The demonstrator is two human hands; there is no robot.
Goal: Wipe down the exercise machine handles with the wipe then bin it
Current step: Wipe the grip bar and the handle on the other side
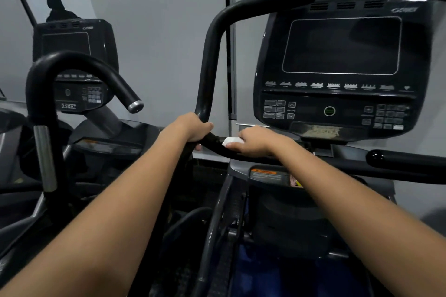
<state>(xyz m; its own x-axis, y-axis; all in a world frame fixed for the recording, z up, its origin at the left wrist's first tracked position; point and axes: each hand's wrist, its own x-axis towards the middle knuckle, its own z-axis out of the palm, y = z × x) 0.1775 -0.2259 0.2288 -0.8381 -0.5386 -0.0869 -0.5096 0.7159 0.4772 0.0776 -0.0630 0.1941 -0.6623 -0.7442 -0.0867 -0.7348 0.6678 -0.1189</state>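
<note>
While both forearms reach forward from the bottom edge, the left hand [193, 128] curls around the black handle [210, 60] at its lower bend. The right hand [255, 141] just beside it presses a folded white wipe [229, 141] onto the same bar, fingers wrapped over it. From that bend the handle's long axis runs upward, then turns right, its tip pointing up-right. Behind stands the dark console [337, 67]; farther left, a second machine labelled 750AT [68, 105].
</note>
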